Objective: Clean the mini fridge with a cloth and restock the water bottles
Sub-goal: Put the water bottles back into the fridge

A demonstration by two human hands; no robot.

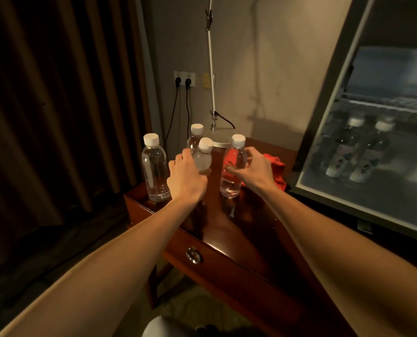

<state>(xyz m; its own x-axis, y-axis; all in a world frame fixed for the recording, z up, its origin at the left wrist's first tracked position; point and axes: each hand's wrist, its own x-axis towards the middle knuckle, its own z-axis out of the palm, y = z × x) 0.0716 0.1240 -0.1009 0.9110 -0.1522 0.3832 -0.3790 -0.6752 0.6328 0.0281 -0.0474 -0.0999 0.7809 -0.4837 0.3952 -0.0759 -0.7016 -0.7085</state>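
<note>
My left hand point(186, 176) has its fingers wrapped round a small clear bottle point(203, 155), tilted and lifted just off the worktop point(251, 224). My right hand point(253, 166) curls round the taller bottle point(233, 166) standing by the red cloth point(276, 169). Two more bottles wait behind and to the left. Full of water, they should feel weighty, the thin plastic smooth and a little squashy, so I'd grip mid-body, firmly, not by the white caps. The fridge point(324, 113) stands open on my right
</note>
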